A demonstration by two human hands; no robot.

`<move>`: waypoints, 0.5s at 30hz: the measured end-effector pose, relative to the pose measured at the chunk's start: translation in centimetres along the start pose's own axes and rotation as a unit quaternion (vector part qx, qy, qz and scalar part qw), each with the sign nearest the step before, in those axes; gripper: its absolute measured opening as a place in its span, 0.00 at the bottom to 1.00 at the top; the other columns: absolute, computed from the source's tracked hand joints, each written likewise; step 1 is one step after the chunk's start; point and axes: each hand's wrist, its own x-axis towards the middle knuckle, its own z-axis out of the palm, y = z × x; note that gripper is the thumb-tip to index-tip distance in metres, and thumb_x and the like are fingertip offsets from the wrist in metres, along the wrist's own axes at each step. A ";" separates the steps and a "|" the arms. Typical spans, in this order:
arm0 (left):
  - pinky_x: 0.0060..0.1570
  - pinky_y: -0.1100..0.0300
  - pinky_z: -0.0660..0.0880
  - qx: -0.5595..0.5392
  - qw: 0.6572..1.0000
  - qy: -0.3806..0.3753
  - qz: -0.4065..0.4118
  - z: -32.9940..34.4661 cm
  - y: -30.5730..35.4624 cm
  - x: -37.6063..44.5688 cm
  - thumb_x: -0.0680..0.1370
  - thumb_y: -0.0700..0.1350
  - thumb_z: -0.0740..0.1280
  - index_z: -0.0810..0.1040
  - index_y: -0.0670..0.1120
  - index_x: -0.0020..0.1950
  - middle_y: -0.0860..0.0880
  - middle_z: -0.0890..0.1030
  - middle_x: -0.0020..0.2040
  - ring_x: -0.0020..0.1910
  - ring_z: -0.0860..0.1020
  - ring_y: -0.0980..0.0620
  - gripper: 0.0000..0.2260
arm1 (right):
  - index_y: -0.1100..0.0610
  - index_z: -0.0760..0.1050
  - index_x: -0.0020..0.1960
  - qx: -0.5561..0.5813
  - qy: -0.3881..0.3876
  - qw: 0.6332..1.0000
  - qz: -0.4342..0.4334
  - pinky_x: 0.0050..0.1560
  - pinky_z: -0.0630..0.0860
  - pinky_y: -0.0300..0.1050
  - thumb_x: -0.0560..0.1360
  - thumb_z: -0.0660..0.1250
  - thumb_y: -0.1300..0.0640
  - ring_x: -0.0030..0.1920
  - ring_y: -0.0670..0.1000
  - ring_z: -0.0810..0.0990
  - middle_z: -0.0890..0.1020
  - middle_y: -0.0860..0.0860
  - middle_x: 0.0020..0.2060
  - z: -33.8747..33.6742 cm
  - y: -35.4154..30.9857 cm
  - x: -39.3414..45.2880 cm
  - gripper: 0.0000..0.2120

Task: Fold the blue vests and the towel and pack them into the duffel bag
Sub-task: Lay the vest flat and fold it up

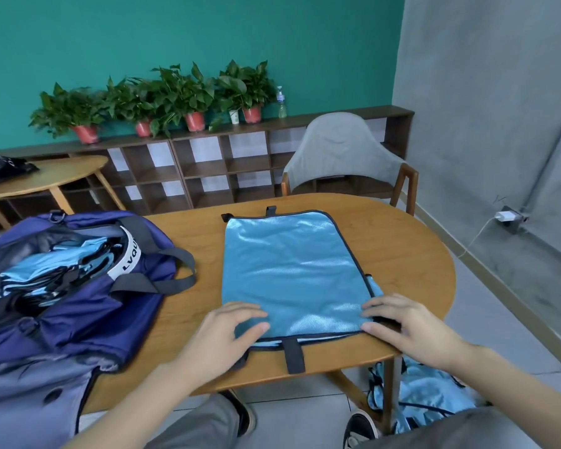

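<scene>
The duffel bag [78, 299], at nine o'clock, is cut off by the left edge, its lettered band reading only "LVQU". Folded blue vests [46, 273] inside are partly hidden by dark mesh. At five o'clock, a blue heap [431, 400], possibly more vests, lies behind the table leg [393, 390].

Lighting even, bright, diffuse; source not visible. Shadows soft and faint. Mild sheen on the blue vest [292, 270]. Both hands slightly motion-blurred. Wide-angle distortion bows shelf and wall lines toward frame edges. Overall sharpness moderate, detail soft.
</scene>
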 end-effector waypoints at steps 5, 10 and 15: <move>0.76 0.64 0.58 -0.011 0.999 -0.029 -0.016 0.6 -0.7 -5.3 0.76 0.72 0.61 0.77 0.60 0.69 0.61 0.72 0.72 0.74 0.64 0.68 0.27 | 0.43 0.75 0.70 -0.014 0.008 1.000 0.003 0.74 0.62 0.39 0.72 0.62 0.25 0.72 0.35 0.66 0.74 0.35 0.68 1.2 -0.2 -2.8 0.34; 0.69 0.72 0.63 -0.104 0.990 0.015 -0.094 -0.8 1.0 -7.8 0.80 0.67 0.56 0.83 0.60 0.60 0.73 0.76 0.60 0.67 0.71 0.71 0.21 | 0.43 0.80 0.63 0.028 0.070 0.997 0.008 0.69 0.61 0.27 0.65 0.69 0.26 0.67 0.33 0.70 0.76 0.30 0.61 2.4 -1.6 -4.4 0.33; 0.68 0.69 0.66 -0.078 0.987 -0.028 -0.137 -2.0 1.2 -8.8 0.75 0.54 0.75 0.82 0.67 0.56 0.62 0.79 0.64 0.64 0.73 0.72 0.12 | 0.49 0.85 0.56 0.018 0.131 0.991 0.010 0.66 0.68 0.30 0.63 0.77 0.40 0.59 0.36 0.77 0.80 0.33 0.54 3.0 -2.4 -5.3 0.25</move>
